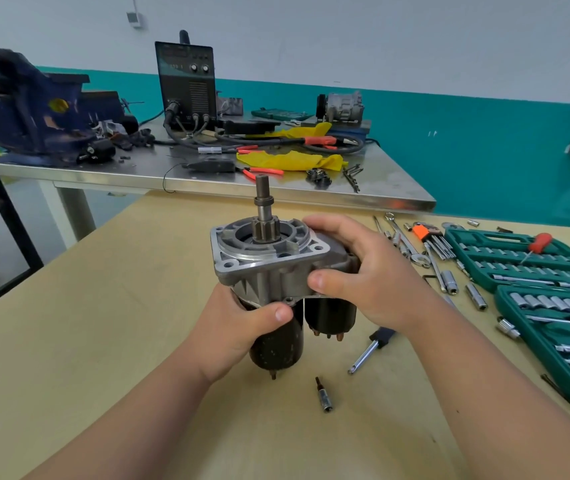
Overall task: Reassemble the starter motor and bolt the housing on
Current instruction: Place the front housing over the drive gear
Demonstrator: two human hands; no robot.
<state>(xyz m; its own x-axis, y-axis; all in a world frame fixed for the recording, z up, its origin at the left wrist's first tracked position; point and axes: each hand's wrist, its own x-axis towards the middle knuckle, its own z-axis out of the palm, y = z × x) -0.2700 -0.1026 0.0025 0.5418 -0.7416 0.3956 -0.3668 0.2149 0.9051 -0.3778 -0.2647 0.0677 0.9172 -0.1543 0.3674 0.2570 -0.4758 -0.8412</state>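
Pale wooden tabletop (pixel 86 323) fills the foreground, with a steel bench (pixel 276 187) behind it carrying a black welder (pixel 188 84) and a blue vise (pixel 16 105). Over the middle of the table the starter motor (pixel 276 348) is held upright in 2 hands, its shaft (pixel 262 195) pointing up through the aluminium housing (pixel 269 268). It cannot be told whether its lower end touches the table.

The left hand (pixel 238 327) wraps round the black body just under the housing, with the thumb pressed across the front. The right hand (pixel 363 278) grips the housing's right side, fingers close together and curled over the far edge, thumb pressing the near face.

A socket bit (pixel 324 396) and a chrome extension bar (pixel 366 355) lie on the table just in front of the motor. Green socket cases (pixel 484 234) and hex keys (pixel 422 233) sit to the right.
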